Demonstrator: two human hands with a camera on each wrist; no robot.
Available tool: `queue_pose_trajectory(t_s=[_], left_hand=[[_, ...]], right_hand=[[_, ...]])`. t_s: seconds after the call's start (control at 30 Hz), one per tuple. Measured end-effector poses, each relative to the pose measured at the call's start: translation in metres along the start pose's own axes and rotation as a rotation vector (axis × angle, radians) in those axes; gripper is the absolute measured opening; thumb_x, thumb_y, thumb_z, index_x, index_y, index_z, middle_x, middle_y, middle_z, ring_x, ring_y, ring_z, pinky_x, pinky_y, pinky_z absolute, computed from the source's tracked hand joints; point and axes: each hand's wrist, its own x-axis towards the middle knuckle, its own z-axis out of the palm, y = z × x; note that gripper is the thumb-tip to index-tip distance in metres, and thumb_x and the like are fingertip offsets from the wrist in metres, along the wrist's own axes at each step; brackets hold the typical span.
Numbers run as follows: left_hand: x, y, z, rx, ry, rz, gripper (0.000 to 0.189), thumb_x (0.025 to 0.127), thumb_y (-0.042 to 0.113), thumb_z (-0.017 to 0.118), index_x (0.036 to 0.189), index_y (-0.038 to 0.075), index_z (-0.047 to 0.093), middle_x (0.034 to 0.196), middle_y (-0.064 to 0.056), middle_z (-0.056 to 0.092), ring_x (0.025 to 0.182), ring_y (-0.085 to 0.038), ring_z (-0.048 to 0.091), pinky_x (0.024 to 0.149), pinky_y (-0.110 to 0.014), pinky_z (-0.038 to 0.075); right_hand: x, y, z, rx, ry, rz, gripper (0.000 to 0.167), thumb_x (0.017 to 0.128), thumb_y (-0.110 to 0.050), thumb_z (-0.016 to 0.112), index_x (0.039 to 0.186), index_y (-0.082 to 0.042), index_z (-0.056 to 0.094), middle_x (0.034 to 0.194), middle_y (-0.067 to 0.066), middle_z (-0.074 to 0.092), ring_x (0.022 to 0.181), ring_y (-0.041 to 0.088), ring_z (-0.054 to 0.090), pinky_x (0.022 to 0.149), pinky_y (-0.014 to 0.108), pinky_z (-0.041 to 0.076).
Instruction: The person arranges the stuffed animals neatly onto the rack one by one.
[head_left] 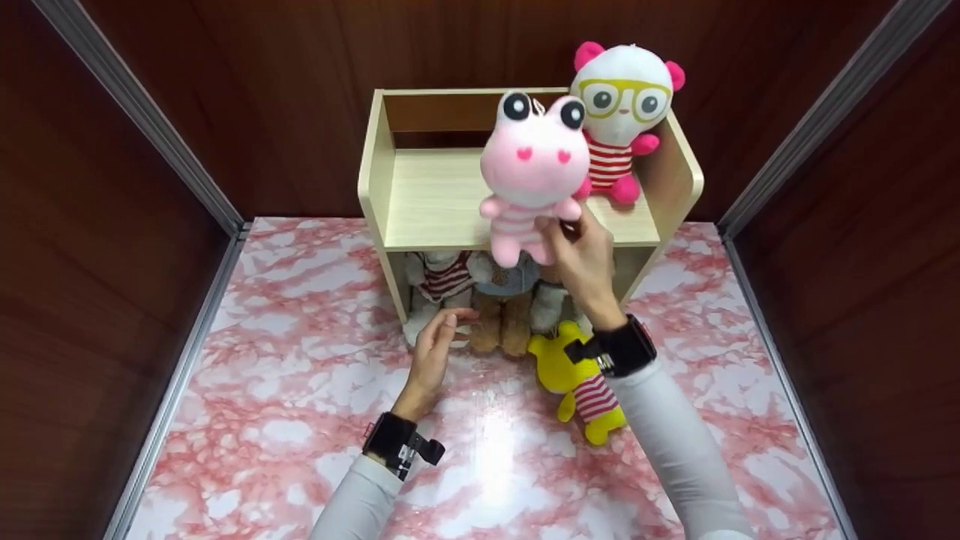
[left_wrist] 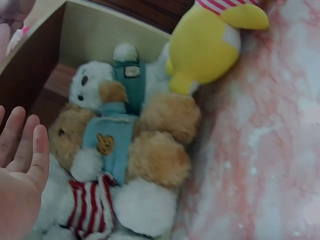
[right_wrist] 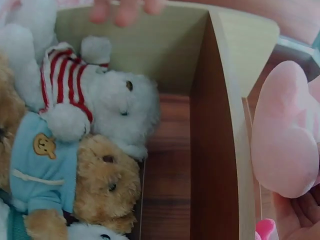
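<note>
My right hand (head_left: pixel 583 255) grips a pink frog plush (head_left: pixel 534 169) with striped body by its lower side, holding it up in front of the shelf's top board. In the right wrist view the frog plush (right_wrist: pixel 285 135) shows at the right edge, the fingers partly behind it. My left hand (head_left: pixel 433 345) hovers low before the shelf with fingers extended and nothing in them; the left wrist view shows its spread fingers (left_wrist: pixel 37 150). Closest to it are a white bear in a striped top (right_wrist: pixel 100 100) and a brown bear in a blue top (left_wrist: pixel 110 140), seated in the lower compartment.
A panda plush (head_left: pixel 626 97) with yellow glasses sits at the right of the wooden shelf's top board (head_left: pixel 435 195). Another white bear in green (left_wrist: pixel 132 85) sits below. A yellow plush (head_left: pixel 559 364) lies on the marbled floor by the right forearm. Dark panels (head_left: pixel 112 150) enclose the sides.
</note>
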Motion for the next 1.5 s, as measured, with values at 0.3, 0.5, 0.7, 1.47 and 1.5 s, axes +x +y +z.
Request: queue_pose_trajectory(t_s=[0.3, 0.5, 0.7, 1.47, 1.5], left_hand=[[-0.007, -0.017, -0.007, 0.011, 0.032, -0.073, 0.048, 0.115, 0.023, 0.030, 0.126, -0.011, 0.062, 0.122, -0.035, 0.064, 0.115, -0.037, 0.063, 0.097, -0.061, 0.049], [-0.008, -0.022, -0.008, 0.021, 0.036, -0.111, 0.052, 0.115, 0.029, 0.031, 0.128, -0.010, 0.062, 0.124, -0.036, 0.063, 0.117, -0.038, 0.062, 0.100, -0.068, 0.044], [-0.008, -0.027, -0.009, 0.007, 0.048, -0.132, 0.050, 0.115, 0.027, 0.031, 0.128, -0.011, 0.062, 0.125, -0.041, 0.060, 0.116, -0.040, 0.062, 0.099, -0.056, 0.051], [-0.013, -0.036, -0.012, -0.024, 0.058, -0.150, 0.046, 0.115, 0.021, 0.033, 0.128, -0.015, 0.059, 0.122, -0.040, 0.061, 0.113, -0.063, 0.056, 0.093, -0.036, 0.057], [-0.014, -0.037, -0.012, -0.024, 0.056, -0.145, 0.046, 0.115, 0.021, 0.034, 0.128, -0.015, 0.059, 0.121, -0.040, 0.062, 0.113, -0.063, 0.056, 0.093, -0.037, 0.057]], right_hand=[[0.043, 0.034, 0.014, 0.047, 0.026, -0.036, 0.027, 0.094, -0.003, 0.073, 0.120, 0.007, 0.069, 0.112, 0.018, 0.075, 0.094, 0.027, 0.072, 0.080, 0.026, 0.055], [0.058, 0.038, 0.021, 0.019, 0.022, 0.057, 0.027, 0.096, -0.014, 0.073, 0.119, -0.001, 0.072, 0.113, 0.009, 0.075, 0.101, 0.015, 0.067, 0.089, 0.029, 0.051], [0.066, 0.039, 0.030, -0.061, 0.040, 0.077, 0.025, 0.096, -0.016, 0.073, 0.113, 0.002, 0.071, 0.105, 0.013, 0.074, 0.096, 0.018, 0.065, 0.086, 0.030, 0.048], [0.077, 0.048, 0.044, -0.212, 0.043, 0.124, 0.026, 0.097, -0.017, 0.071, 0.115, 0.001, 0.071, 0.112, 0.016, 0.074, 0.109, 0.030, 0.067, 0.096, 0.042, 0.048], [0.077, 0.049, 0.044, -0.211, 0.046, 0.127, 0.026, 0.097, -0.017, 0.071, 0.114, 0.001, 0.071, 0.112, 0.016, 0.074, 0.108, 0.031, 0.067, 0.096, 0.042, 0.048]])
